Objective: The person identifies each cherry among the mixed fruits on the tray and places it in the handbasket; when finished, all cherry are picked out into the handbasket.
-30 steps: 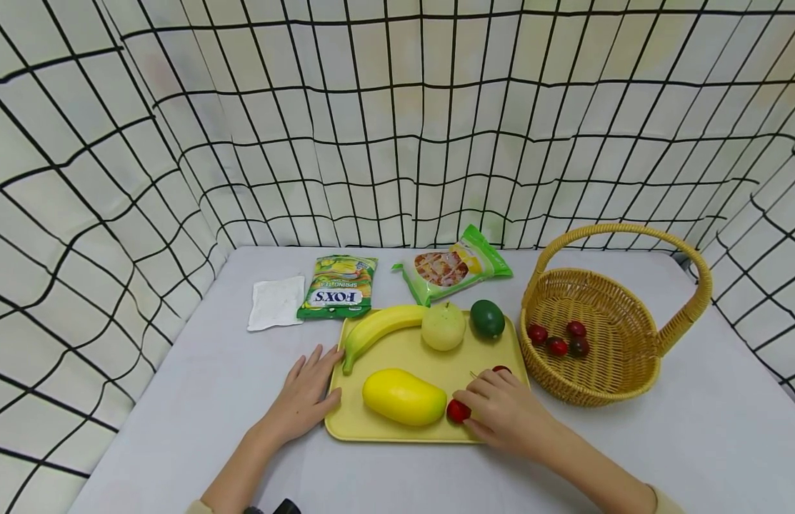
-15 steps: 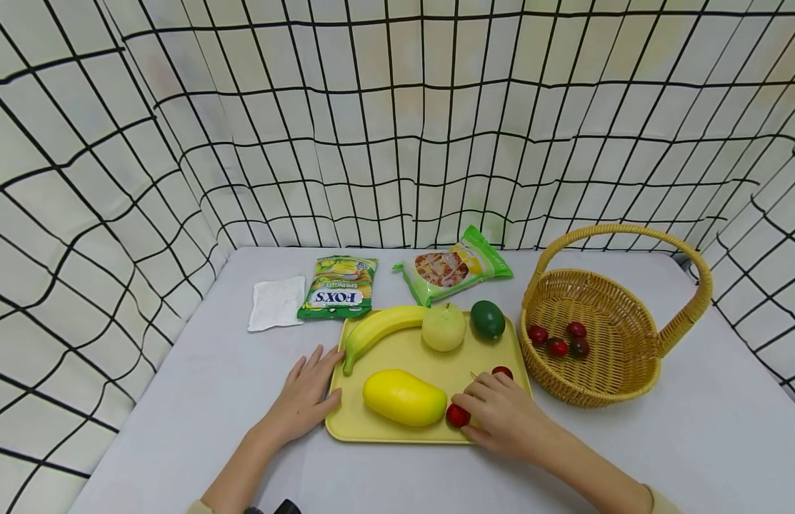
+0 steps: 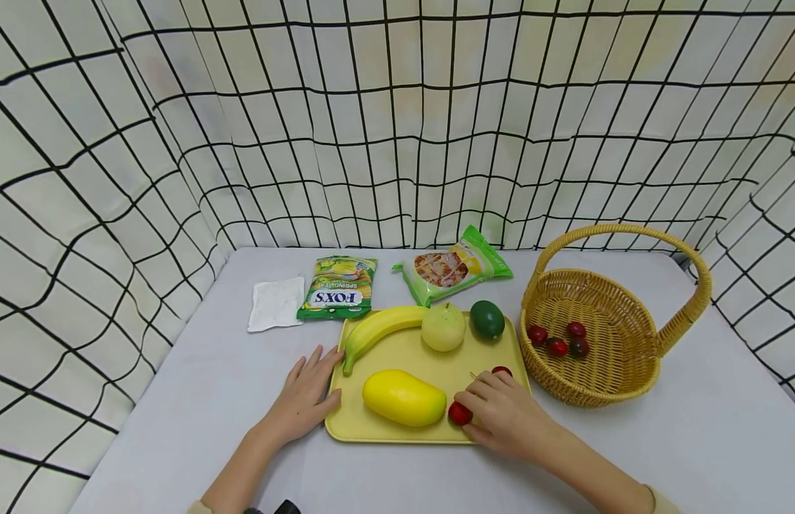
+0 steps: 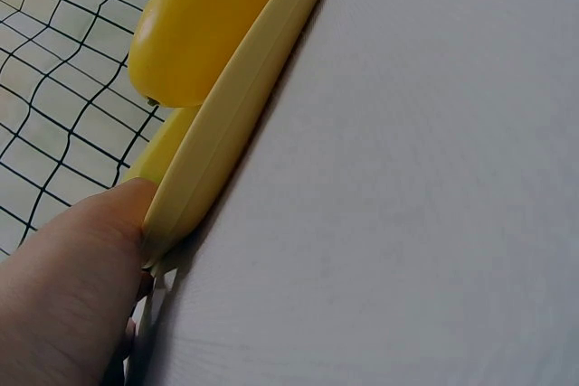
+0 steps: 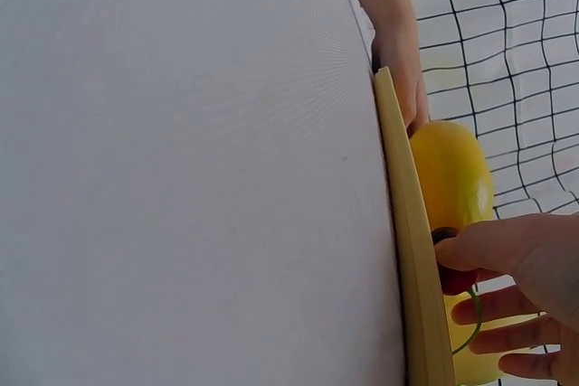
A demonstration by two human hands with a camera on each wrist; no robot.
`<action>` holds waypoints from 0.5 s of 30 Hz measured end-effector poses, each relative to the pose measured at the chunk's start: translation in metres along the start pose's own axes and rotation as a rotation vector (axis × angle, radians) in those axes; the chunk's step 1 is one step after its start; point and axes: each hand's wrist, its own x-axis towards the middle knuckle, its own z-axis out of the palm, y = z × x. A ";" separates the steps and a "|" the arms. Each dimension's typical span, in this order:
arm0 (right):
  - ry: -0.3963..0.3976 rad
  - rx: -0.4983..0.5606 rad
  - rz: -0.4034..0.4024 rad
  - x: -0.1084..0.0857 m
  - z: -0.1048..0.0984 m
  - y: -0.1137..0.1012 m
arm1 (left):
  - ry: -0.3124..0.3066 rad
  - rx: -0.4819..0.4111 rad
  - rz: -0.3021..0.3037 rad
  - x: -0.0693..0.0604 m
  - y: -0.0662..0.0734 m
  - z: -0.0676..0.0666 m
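Observation:
My right hand (image 3: 508,414) pinches a dark red cherry (image 3: 460,413) between thumb and fingers over the front right part of the yellow tray (image 3: 397,437). In the right wrist view the thumb lies on the cherry (image 5: 458,279), and a green stem curves below it. Just left of that cherry is a yellow mango (image 3: 403,397). Another cherry (image 3: 501,370) shows behind my right fingers. My left hand (image 3: 302,396) rests at the tray's left edge with its fingers spread; in the left wrist view its thumb touches the tray's rim (image 4: 213,146).
A banana (image 3: 381,330), a pale green round fruit (image 3: 443,327) and a dark green fruit (image 3: 487,319) lie along the tray's back. Right of it stands a wicker basket (image 3: 618,339) with several cherries. Two snack bags (image 3: 338,287) and a white packet (image 3: 276,303) lie behind.
The cherry at my right fingertips has shifted very slightly, a little to the right of where it was half a second ago. My left hand has stayed in place.

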 end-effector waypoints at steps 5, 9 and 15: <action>-0.005 0.005 0.014 0.000 -0.003 0.000 | 0.000 0.002 -0.003 0.000 0.000 -0.001; -0.023 0.002 0.029 0.000 -0.006 0.001 | -0.001 0.002 -0.003 0.000 0.001 -0.001; -0.021 -0.025 0.027 0.000 -0.010 0.002 | -0.001 0.002 -0.005 0.000 0.000 0.000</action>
